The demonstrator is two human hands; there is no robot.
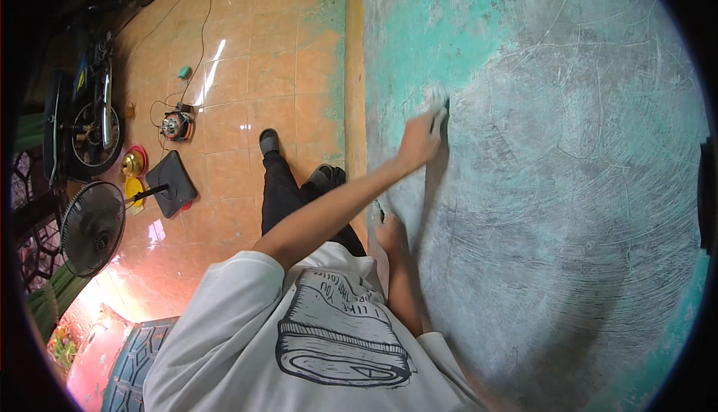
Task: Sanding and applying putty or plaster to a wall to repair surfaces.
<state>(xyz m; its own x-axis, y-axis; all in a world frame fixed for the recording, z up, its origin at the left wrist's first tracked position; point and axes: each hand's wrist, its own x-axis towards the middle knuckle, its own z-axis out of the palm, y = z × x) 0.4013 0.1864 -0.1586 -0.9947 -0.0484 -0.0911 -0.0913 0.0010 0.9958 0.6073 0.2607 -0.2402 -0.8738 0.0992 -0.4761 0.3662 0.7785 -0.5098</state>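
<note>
My left hand (422, 139), at the end of an arm stretched across my body, is closed and pressed near the wall (553, 180). Its fingertips are pale and smeared by motion, so what they grip does not show clearly. They meet the wall where turquoise paint (449, 45) borders bare, scratched grey. Lower down, my right hand (388, 234) is closed beside the wall's foot. A small dark end of something pokes out past its thumb; the rest is hidden in the fist.
Orange floor tiles (247, 30) run along the wall, with turquoise dust near its base. To the left are a standing fan (93, 229), a motorbike (86, 127), an orange-and-black device (176, 125) with a cable, a gold pot (133, 163) and a small green object (184, 72).
</note>
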